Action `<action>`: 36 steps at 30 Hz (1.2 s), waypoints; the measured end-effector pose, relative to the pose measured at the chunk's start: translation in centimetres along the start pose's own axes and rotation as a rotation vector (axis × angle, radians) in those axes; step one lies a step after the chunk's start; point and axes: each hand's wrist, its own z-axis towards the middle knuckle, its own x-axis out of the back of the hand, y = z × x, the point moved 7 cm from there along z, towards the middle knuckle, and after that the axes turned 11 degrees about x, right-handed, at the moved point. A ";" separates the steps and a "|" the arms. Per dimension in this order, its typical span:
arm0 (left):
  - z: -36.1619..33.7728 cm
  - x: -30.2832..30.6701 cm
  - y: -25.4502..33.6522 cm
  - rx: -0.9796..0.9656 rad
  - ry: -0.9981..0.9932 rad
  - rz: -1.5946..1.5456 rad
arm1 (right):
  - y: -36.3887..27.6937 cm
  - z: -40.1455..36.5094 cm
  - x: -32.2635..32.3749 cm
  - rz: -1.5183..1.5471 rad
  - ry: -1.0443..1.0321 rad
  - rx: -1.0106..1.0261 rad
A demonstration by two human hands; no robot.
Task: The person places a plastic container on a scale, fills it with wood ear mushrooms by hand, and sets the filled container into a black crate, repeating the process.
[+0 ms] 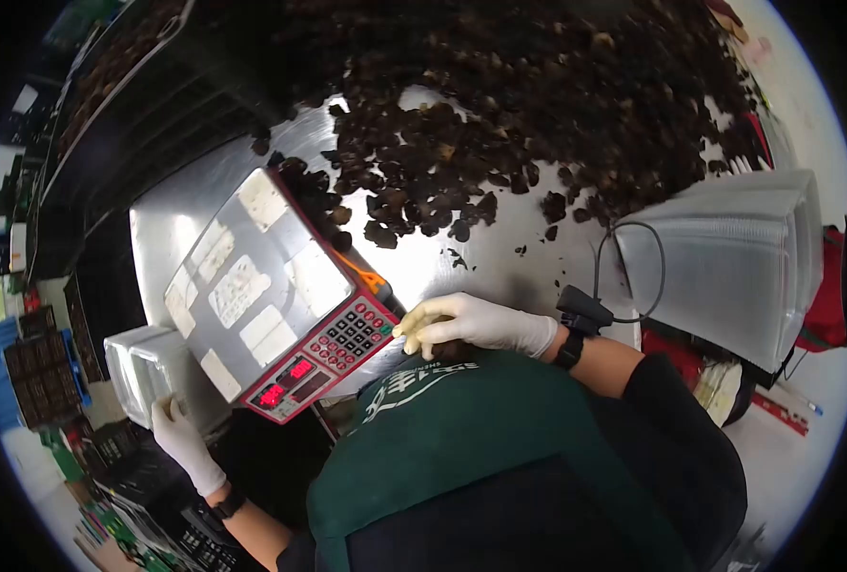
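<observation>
Noted clear plastic boxes [156, 364] between 8 and 9 o'clock: transparent, glossy, rectangular, just beside the scale [275, 250]. Found white-gloved left hand [181, 440] with fingertips at the boxes; cannot tell whether grasping. Logged scale at 9 o'clock: tilted in view, red-edged, pale patches across metal plate, red digits lit. Found white-gloved right hand [480, 324] near keypad [349, 336], fingers bent; cannot tell whether pinching anything. Recorded dark crinkled pieces [500, 124] heaped on metal surface [414, 262], toward 12 to 1 o'clock.

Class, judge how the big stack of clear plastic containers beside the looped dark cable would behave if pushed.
The stack looks light for its size, being thin, see-through plastic. Its straight sides suggest sliding rather than rolling. Its many nested layers might shift apart under an uneven push.
</observation>
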 end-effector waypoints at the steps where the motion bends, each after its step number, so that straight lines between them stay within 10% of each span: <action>1: -0.2 0.0 0.0 -0.023 0.057 0.037 | -0.1 0.3 0.7 -0.010 0.036 -0.006; 3: -0.4 0.7 -0.3 0.070 0.091 0.019 | -0.9 1.2 2.3 -0.041 0.100 -0.028; 6: -0.4 1.8 -0.5 0.146 0.086 -0.032 | -8.0 3.0 8.7 -0.527 0.468 0.494; 9: 0.0 3.9 -0.2 0.040 0.228 0.025 | -14.2 2.2 13.0 -1.504 0.880 0.609; 20: -7.6 -2.6 21.9 -0.444 -0.071 -0.051 | -13.3 10.8 15.3 -1.966 0.442 0.515; 29: -8.5 -2.3 24.0 -0.471 -0.174 -0.236 | -16.0 12.6 20.8 -1.548 0.606 0.294; 36: -6.6 -2.1 19.2 -0.342 -0.039 -0.296 | -16.8 10.1 17.0 -0.071 0.455 0.295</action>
